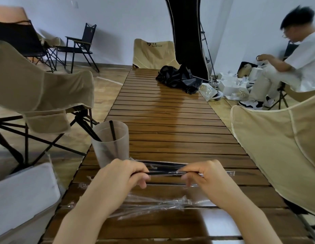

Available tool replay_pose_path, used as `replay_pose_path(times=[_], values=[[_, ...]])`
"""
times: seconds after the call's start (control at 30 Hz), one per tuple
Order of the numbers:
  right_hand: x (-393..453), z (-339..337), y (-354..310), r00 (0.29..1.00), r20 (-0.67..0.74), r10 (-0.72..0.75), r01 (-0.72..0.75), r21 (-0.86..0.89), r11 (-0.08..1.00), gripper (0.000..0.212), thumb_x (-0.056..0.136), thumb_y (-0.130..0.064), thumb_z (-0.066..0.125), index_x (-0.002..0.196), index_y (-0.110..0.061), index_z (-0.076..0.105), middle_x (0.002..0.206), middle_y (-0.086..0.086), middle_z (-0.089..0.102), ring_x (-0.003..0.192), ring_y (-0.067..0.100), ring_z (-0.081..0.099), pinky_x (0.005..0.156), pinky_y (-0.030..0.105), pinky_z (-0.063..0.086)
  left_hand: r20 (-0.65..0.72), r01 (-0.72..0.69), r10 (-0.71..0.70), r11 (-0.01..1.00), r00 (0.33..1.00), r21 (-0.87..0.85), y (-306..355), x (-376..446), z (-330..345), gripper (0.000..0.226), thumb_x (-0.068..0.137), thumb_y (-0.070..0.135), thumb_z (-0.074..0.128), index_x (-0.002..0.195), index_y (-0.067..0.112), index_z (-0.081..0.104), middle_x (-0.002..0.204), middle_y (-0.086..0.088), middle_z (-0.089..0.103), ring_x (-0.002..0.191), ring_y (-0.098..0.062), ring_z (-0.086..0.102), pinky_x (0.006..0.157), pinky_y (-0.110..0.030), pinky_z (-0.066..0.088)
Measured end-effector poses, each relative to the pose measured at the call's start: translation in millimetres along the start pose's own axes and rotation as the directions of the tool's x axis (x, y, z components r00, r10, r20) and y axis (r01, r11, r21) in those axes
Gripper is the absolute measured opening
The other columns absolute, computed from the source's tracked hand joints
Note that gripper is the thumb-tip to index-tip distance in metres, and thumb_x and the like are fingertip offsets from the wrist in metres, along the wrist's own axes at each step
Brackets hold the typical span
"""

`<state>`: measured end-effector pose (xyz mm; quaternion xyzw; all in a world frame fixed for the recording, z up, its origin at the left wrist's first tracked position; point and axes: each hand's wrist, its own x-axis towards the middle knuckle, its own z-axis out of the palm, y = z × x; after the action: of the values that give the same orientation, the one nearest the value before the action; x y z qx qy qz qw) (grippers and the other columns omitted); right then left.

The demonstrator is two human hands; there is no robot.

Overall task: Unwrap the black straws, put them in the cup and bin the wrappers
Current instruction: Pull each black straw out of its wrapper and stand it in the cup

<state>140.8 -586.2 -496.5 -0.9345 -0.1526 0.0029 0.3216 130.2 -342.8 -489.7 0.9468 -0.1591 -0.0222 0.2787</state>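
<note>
My left hand (pixel 125 175) and my right hand (pixel 204 175) hold one black straw (pixel 163 173) level above the wooden slat table (pixel 170 111). The left fingers pinch the bare black end. The right fingers pinch the clear wrapper (pixel 218 173) that still covers the straw's right part. A frosted cup (pixel 110 143) stands just behind my left hand with two black straws (pixel 112 132) in it. More wrapped black straws (pixel 162 163) lie on the table behind my hands. Empty clear wrappers (pixel 153 201) lie crumpled between my forearms.
A white bin (pixel 24 196) stands on the floor at the table's near left. Tan folding chairs (pixel 38 88) flank the table on both sides. A black bag (pixel 177 78) lies at the far end. A person in white sits at the back right.
</note>
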Motion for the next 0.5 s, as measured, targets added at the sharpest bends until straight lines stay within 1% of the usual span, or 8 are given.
replay_pose_path(times=[0.1, 0.17, 0.23, 0.3, 0.4, 0.5], values=[[-2.5, -4.4, 0.8, 1.0, -0.001, 0.0, 0.0, 0.06, 0.998, 0.028, 0.092, -0.012, 0.056, 0.105, -0.032, 0.07, 0.069, -0.015, 0.071, 0.071, -0.004, 0.066, 0.068, 0.007, 0.047, -0.002, 0.016, -0.016, 0.999, 1.0, -0.034, -1.7, -0.5, -3.1, 0.019, 0.094, 0.043, 0.052, 0.088, 0.04, 0.07, 0.074, 0.025, 0.068, 0.082, 0.01, 0.062, 0.078, -0.015, 0.049], [-3.2, -5.9, 1.8, 1.0, 0.015, -0.019, 0.018, 0.055, 0.998, 0.028, 0.092, -0.015, 0.057, 0.109, -0.036, 0.067, 0.07, -0.018, 0.07, 0.073, -0.004, 0.066, 0.069, 0.009, 0.048, 0.015, 0.014, -0.014, 0.999, 1.0, -0.044, -2.3, -1.0, -4.9, 0.019, 0.094, 0.043, 0.053, 0.084, 0.042, 0.069, 0.073, 0.026, 0.068, 0.081, 0.009, 0.063, 0.08, -0.019, 0.051], [-3.1, -6.5, 2.7, 0.999, 0.032, -0.036, 0.035, 0.036, 0.999, 0.026, 0.092, -0.021, 0.058, 0.11, -0.038, 0.065, 0.071, -0.021, 0.069, 0.075, -0.005, 0.065, 0.07, 0.008, 0.046, 0.017, 0.007, -0.007, 0.999, 1.0, -0.038, -2.2, -1.4, -6.3, 0.019, 0.094, 0.043, 0.053, 0.083, 0.043, 0.068, 0.072, 0.026, 0.068, 0.081, 0.009, 0.064, 0.081, -0.021, 0.052], [-2.7, -7.4, 4.2, 0.998, 0.04, -0.04, 0.038, 0.041, 0.998, 0.024, 0.091, -0.024, 0.059, 0.109, -0.039, 0.064, 0.071, -0.021, 0.069, 0.076, -0.008, 0.064, 0.072, 0.005, 0.043, 0.011, 0.008, -0.008, 1.0, 1.0, -0.029, -2.0, -2.6, -7.2, 0.019, 0.094, 0.043, 0.053, 0.083, 0.043, 0.068, 0.072, 0.026, 0.068, 0.081, 0.009, 0.064, 0.082, -0.022, 0.053], [-5.2, -9.8, 3.0, 0.998, 0.058, -0.038, 0.033, 0.074, 0.997, 0.017, 0.089, -0.027, 0.06, 0.103, -0.037, 0.064, 0.072, -0.017, 0.07, 0.077, -0.007, 0.065, 0.074, 0.002, 0.042, 0.006, 0.018, -0.018, 1.0, 1.0, -0.019, 0.8, -6.3, -9.0, 0.021, 0.094, 0.044, 0.051, 0.082, 0.044, 0.068, 0.073, 0.028, 0.068, 0.079, 0.009, 0.064, 0.081, -0.026, 0.054], [-6.2, -13.2, 2.3, 0.997, 0.078, -0.025, 0.018, 0.09, 0.996, 0.006, 0.088, -0.026, 0.062, 0.091, -0.031, 0.065, 0.07, -0.013, 0.071, 0.072, -0.005, 0.065, 0.07, 0.005, 0.044, 0.016, 0.03, -0.03, 0.999, 0.999, -0.018, 5.5, -9.2, -11.0, 0.023, 0.096, 0.04, 0.051, 0.082, 0.042, 0.069, 0.072, 0.027, 0.068, 0.074, 0.007, 0.064, 0.079, -0.032, 0.055]])
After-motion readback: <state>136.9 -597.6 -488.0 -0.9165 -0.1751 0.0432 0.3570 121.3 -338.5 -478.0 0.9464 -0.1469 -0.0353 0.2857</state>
